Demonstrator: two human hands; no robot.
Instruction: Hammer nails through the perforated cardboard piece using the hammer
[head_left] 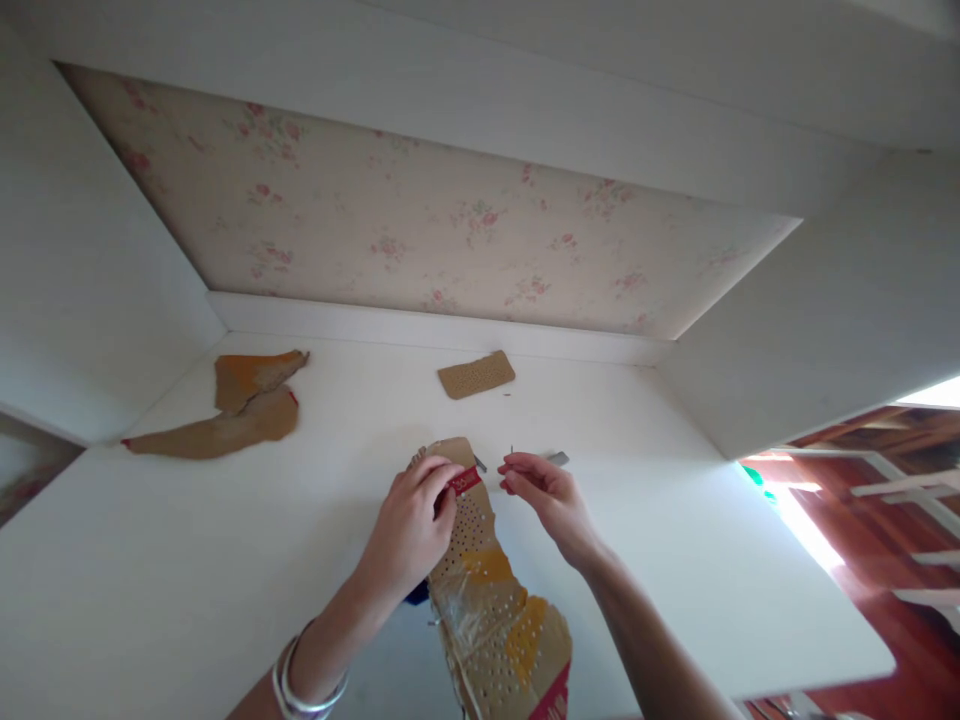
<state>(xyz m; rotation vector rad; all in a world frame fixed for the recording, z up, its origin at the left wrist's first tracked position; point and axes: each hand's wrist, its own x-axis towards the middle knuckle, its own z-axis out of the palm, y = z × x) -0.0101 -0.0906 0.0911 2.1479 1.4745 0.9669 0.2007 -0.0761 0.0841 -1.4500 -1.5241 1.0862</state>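
Observation:
A torn piece of brown cardboard [480,590] with many punched holes, orange patches and red printed bands stretches toward me from the middle of the white surface. My left hand [416,510] is closed on its upper part, thumb and fingers by the red band. Just right of the cardboard's far end, my right hand [544,490] pinches a thin, dark, pin-like piece [512,449] that points upward; its exact kind is too small to make out. A small grey metal bit [481,465] lies between my hands. Behind my right fingertips is a flat grey object [559,459], partly hidden.
A small dotted cardboard rectangle [477,375] lies near the back edge, with a tiny dark sliver [507,395] beside it. Torn cardboard scraps [232,425] rest at the left. Something dark blue [417,592] shows under the cardboard. White panels flank the white surface [675,560].

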